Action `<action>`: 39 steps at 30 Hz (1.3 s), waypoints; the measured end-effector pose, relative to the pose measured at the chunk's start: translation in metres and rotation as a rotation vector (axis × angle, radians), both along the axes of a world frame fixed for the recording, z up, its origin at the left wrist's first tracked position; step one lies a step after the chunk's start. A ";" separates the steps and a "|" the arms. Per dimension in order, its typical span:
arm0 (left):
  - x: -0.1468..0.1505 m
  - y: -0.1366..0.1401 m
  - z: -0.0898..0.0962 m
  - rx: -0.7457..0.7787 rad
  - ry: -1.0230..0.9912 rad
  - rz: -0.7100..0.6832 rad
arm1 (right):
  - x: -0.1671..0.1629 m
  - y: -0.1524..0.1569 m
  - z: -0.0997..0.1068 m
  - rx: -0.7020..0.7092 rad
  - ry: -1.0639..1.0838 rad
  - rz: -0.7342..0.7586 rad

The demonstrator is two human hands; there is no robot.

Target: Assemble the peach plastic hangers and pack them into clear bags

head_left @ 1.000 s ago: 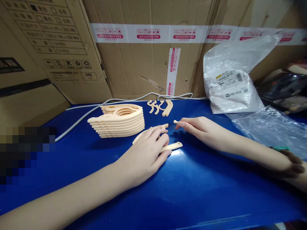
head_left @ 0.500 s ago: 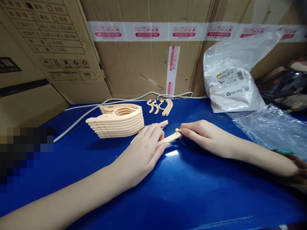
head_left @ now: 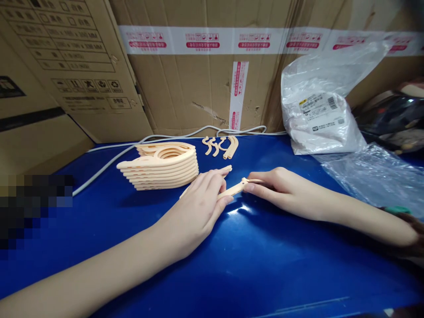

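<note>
My left hand (head_left: 199, 204) is closed around a beige plastic folding-hanger body (head_left: 233, 190) just above the blue table. One of its ends sticks out past the thumb toward the right, and another tip (head_left: 227, 169) shows beyond the fingers. My right hand (head_left: 285, 193) pinches a thin beige hanger hook (head_left: 255, 180), mostly hidden by the fingers. The hook's small knob meets the hanger body's end; whether it sits inside cannot be made out. Left of my hands stands a neat stack of beige folded hangers (head_left: 159, 169).
Loose beige hooks (head_left: 215, 146) and short curved pieces (head_left: 231, 148) lie at the table's back. A grey cable (head_left: 109, 168) runs behind the stack. Cardboard boxes (head_left: 185, 88) wall the rear and left. A white plastic bag (head_left: 319, 128) and clear plastic film (head_left: 374, 181) occupy the right.
My right hand has shifted slightly left, bringing the hook's knob against the hanger body's end. More of the hook's shaft shows between the fingers. My left hand keeps its hold.
</note>
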State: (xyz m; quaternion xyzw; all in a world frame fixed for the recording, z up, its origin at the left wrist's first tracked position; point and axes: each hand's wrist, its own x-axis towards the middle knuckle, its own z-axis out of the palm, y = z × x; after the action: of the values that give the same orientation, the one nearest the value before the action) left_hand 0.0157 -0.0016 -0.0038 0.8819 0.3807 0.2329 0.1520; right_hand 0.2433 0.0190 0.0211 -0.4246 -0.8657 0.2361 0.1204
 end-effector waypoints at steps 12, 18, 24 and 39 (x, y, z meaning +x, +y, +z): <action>-0.001 0.001 -0.003 0.050 0.052 -0.023 | 0.001 0.002 -0.002 0.109 -0.024 0.092; -0.003 0.001 -0.003 0.079 0.091 -0.037 | 0.002 0.001 -0.008 0.281 -0.117 0.094; -0.002 0.002 -0.004 0.075 0.091 -0.046 | 0.004 0.001 -0.008 0.341 -0.162 0.110; -0.003 0.000 0.000 0.066 0.092 -0.064 | 0.005 -0.001 -0.011 0.555 -0.242 0.116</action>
State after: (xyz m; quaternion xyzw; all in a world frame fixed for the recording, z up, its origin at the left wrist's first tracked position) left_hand 0.0129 -0.0016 -0.0039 0.9079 0.3510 0.1994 0.1127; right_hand 0.2483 0.0179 0.0103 -0.3504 -0.9280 -0.0553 0.1139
